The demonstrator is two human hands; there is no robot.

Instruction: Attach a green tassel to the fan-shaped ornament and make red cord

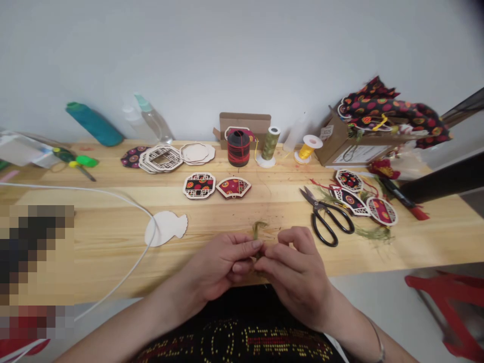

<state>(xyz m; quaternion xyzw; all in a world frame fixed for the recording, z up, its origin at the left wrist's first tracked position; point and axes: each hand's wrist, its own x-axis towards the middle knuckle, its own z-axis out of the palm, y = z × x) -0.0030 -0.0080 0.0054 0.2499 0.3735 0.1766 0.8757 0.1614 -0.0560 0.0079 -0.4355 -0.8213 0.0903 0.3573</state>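
Head view takes in the wooden tabletop, which runs the width of the scene. The largest container is the cardboard box at the back right; patterned cloth and trimmings are heaped over its top, so its inside is hidden. The smaller carton stands at the back with its flap raised; a framed piece shows at its front, though I cannot tell whether it sits inside.

Nearer, the left hand pinches a bundle between thumb and fingers, and the right hand has its fingers drawn together on the same bundle. At the back left is the clear bottle with a teal top; how full it is I cannot tell. To the right of the hands lie the scissors, blades slightly parted, touched by neither hand. A black spool carries red thread, with a green spool and a yellow spool farther right.

Smallest is the green thread, held between both hands above the tabletop's near edge. The step in hand looks like working its strands by fingertip; the next move probably calls for a steady left pinch and fine control from the right.
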